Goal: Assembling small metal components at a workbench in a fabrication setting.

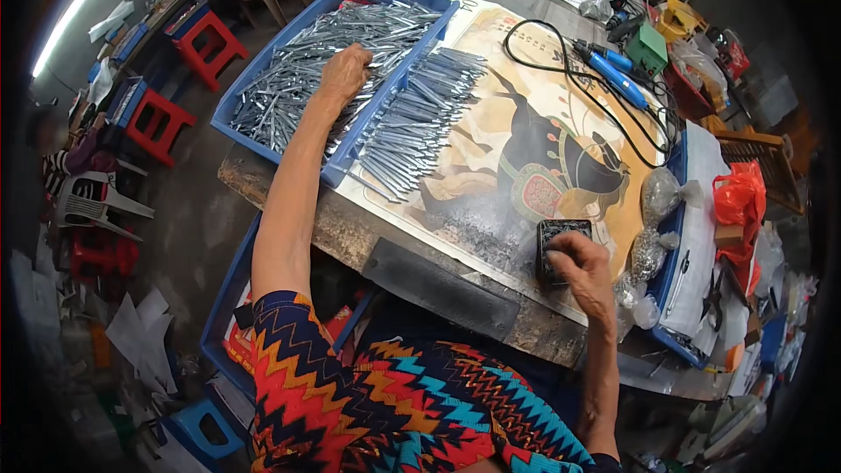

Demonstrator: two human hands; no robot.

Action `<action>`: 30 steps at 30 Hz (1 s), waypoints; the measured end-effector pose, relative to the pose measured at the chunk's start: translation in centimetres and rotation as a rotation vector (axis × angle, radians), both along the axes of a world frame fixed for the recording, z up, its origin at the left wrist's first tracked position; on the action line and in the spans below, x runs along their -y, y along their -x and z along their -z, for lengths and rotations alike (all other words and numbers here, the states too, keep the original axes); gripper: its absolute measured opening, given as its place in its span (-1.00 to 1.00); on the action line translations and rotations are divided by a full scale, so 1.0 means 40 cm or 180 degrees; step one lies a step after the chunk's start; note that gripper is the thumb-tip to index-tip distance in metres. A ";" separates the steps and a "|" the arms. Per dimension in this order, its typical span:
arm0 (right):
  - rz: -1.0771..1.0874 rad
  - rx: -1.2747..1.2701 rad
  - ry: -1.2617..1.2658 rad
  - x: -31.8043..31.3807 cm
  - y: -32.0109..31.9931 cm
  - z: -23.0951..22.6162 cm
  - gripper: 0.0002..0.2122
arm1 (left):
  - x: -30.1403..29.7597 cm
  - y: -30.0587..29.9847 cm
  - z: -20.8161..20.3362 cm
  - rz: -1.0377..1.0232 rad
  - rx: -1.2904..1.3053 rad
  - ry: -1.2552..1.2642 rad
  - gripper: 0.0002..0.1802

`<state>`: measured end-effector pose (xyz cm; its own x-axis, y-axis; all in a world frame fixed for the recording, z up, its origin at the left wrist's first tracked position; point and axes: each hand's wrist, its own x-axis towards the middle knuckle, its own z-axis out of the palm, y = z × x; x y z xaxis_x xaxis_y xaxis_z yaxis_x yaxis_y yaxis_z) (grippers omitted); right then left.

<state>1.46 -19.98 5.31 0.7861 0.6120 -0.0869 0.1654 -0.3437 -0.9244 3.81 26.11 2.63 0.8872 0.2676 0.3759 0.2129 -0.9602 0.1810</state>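
Observation:
My left hand point(348, 73) reaches into a blue plastic tray point(226, 114) at the far left of the table, its fingers curled down on a heap of slim, silvery metal rods point(289, 79). Whatever is in those fingers is hidden. Alongside the tray's right wall lies a row of similar rods point(412, 131), roughly side by side. My right hand point(585, 270) is over a small black box point(550, 229) of tiny dark parts near the table's front edge. Its thumb and fingers are pinched together, and any part between them is too small to name.
A printed sheet point(491, 44) with a dark horse covers the tabletop. Behind it lie blue pen-shaped electric tools point(618, 79) with a looping black cable. To the right are bags of small parts point(659, 197) and a blue tray point(673, 337). Red stools point(158, 127) stand at left.

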 end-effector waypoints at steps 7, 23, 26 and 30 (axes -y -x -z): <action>-0.0037 -0.0092 -0.0315 -0.060 -0.072 -0.015 -0.89 | 0.026 0.023 -0.017 0.0547 0.0544 0.0441 -0.85; 0.0331 -0.0131 -0.0373 -0.033 -0.082 -0.010 -0.90 | 0.019 0.063 -0.027 -0.0025 0.0946 0.3872 -0.77; 0.0301 -0.0238 -0.0191 0.021 -0.055 -0.002 -0.91 | 0.004 0.072 -0.024 -0.0098 0.1020 0.3833 -0.79; -0.0141 -0.1086 -0.0124 0.023 0.017 0.005 -0.92 | 0.020 0.059 -0.009 -0.0752 0.0999 0.3879 -0.82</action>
<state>0.76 -20.89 5.09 0.6884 0.6529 -0.3160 -0.1416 -0.3064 -0.9413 1.44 25.32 2.98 0.6894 0.7234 -0.0387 0.1432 -0.0837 0.9861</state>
